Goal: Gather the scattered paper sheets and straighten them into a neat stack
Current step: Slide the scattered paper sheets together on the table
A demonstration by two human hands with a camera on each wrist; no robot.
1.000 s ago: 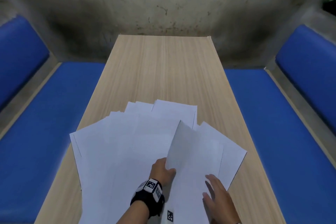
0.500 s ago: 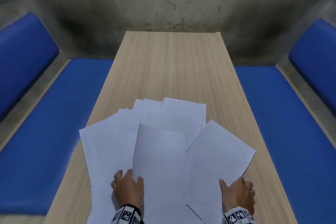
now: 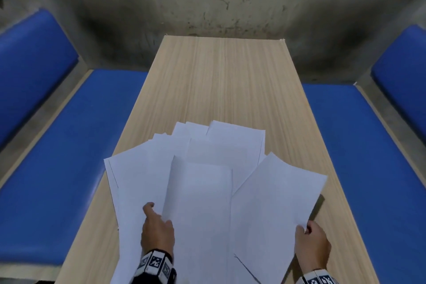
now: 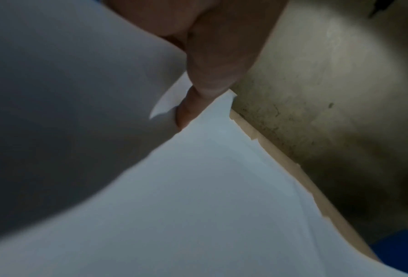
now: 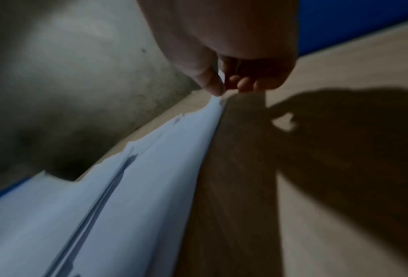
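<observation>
White paper sheets (image 3: 214,182) lie spread out like a fan on the near half of a long wooden table (image 3: 221,80). They overlap each other and point different ways. The left hand (image 3: 158,229) is on the near left part of the pile. It holds the left edge of the middle sheet (image 3: 200,210), with the fingers tucked under it and one finger stretched out over the sheets below. In the left wrist view that sheet bends up over the fingers. The right hand (image 3: 312,241) is at the near right side of the table. It pinches the right edge of the right sheet (image 3: 276,196) between thumb and fingers. That edge is lifted a little, and there is a dark shadow under it. Blue seats (image 3: 76,145) run along both sides of the table, and a grey wall (image 3: 207,0) is at the far end.
</observation>
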